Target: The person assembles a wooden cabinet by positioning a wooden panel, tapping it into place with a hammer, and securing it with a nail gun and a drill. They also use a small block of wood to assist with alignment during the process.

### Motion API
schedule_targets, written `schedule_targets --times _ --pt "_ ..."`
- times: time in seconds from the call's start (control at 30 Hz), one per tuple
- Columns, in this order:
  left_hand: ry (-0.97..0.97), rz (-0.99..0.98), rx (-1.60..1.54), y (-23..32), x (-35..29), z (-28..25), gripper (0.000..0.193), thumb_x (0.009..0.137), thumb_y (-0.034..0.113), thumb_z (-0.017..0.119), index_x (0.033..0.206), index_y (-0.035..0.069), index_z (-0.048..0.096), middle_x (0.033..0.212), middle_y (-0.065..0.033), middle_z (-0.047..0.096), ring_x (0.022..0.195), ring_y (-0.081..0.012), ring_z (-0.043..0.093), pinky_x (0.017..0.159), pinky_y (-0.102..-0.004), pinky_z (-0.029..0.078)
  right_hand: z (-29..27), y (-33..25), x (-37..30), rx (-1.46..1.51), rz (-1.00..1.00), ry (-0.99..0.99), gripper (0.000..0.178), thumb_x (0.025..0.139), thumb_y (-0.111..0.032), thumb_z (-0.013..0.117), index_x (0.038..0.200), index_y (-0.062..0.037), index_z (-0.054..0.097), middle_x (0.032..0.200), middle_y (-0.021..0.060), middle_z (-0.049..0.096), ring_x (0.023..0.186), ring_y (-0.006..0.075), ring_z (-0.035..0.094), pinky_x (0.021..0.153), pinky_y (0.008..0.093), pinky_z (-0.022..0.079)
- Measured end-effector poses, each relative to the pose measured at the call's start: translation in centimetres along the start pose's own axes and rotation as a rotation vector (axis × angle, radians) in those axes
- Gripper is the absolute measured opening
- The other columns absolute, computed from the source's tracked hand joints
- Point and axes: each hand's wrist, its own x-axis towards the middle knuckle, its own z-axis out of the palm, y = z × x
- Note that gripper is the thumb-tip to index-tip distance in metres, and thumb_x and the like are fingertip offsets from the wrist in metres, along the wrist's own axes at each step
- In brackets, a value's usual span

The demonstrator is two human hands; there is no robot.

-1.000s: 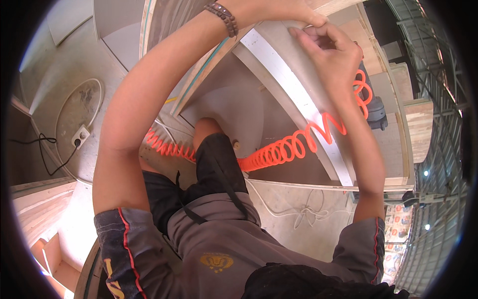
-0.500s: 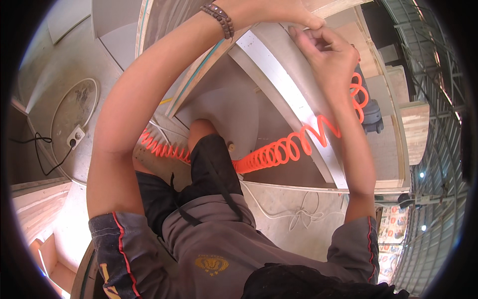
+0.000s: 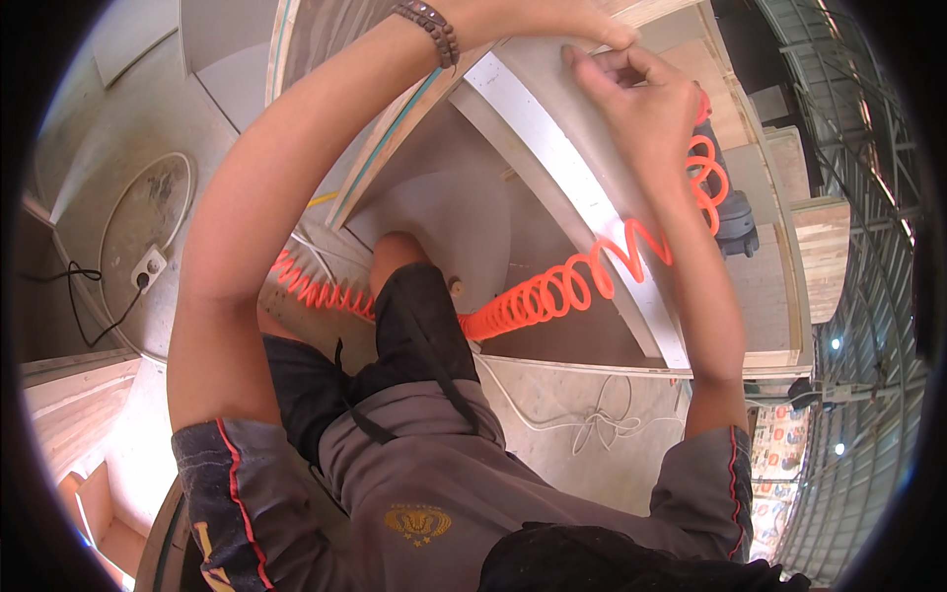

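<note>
At the top, my left hand (image 3: 562,18) reaches in with a beaded bracelet (image 3: 431,30) on its wrist. Its thumb points toward my right hand; the other fingers are hidden or cut off. My right hand (image 3: 643,94) is closed, fingers curled, its fingertips meeting the left thumb. Whatever they may pinch is too small to make out. Both hands are over the grey panel (image 3: 552,74) of a wooden cabinet frame. Beside my right wrist a dark grey air tool (image 3: 735,222) lies on the cabinet, partly hidden, with an orange coiled air hose (image 3: 533,301) running from it.
A white strip (image 3: 552,148) crosses the cabinet next to its open compartment (image 3: 562,247). On the floor lie a white socket block (image 3: 150,266) with a black cable and a tangled white cord (image 3: 597,426). Wood boards (image 3: 819,257) stand at the right.
Both hands have shifted slightly up and left in the view, still close together. A little more of the air tool's red-ended part shows beside my right hand.
</note>
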Motion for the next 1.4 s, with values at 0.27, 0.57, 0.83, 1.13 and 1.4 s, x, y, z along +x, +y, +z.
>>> schedule_targets --times 0.27,0.57,0.83,1.13,1.4 --pt "-0.040 -0.005 0.009 0.9 0.4 0.1 0.115 0.060 0.042 0.089 0.144 -0.006 0.028 0.103 -0.0352 0.067 0.094 -0.0516 0.068 0.084 -0.0542 0.058 -0.4 -0.3 -0.4 -0.025 0.107 -0.056 0.034 0.078 -0.041 0.085 0.080 -0.0078 0.079 0.067 0.0036 0.072 0.059 0.0161 0.067 0.058 0.0320 0.050" --pt "-0.057 -0.081 0.047 1.3 0.7 0.5 0.116 0.059 0.052 0.096 0.143 -0.005 0.038 0.117 -0.0233 0.066 0.104 -0.0399 0.070 0.089 -0.0455 0.056 -4.6 0.2 0.6 -0.076 0.027 -0.228 0.028 0.083 -0.036 0.080 0.075 -0.0096 0.075 0.067 0.0105 0.068 0.067 0.0317 0.067 0.060 0.0458 0.049" --pt "0.010 -0.078 0.072 2.2 0.1 1.1 0.117 0.058 0.046 0.095 0.146 0.000 0.034 0.122 -0.0252 0.064 0.108 -0.0422 0.068 0.091 -0.0477 0.056 -7.7 3.8 -3.1 -0.244 0.075 -0.092 0.028 0.087 -0.031 0.078 0.078 -0.0047 0.073 0.077 0.0116 0.069 0.076 0.0311 0.064 0.067 0.0449 0.051" --pt "0.000 -0.150 0.077 2.9 -0.5 1.8 0.121 0.060 0.044 0.096 0.150 -0.005 0.032 0.135 -0.0277 0.057 0.121 -0.0403 0.061 0.101 -0.0454 0.050 -13.6 3.3 -9.7 -0.071 0.085 0.326 0.019 0.086 -0.024 0.077 0.088 -0.0061 0.076 0.087 0.0092 0.069 0.084 0.0298 0.062 0.076 0.0420 0.052" --pt "-0.098 0.012 0.179 4.8 1.7 0.1 0.153 0.057 0.053 0.099 0.161 -0.005 0.003 0.165 -0.0298 0.012 0.153 -0.0426 0.022 0.123 -0.0485 0.030 -19.1 8.2 -16.9 -0.072 0.435 0.430 0.017 0.087 -0.020 0.076 0.090 -0.0036 0.076 0.087 0.0100 0.070 0.085 0.0293 0.063 0.076 0.0405 0.051"
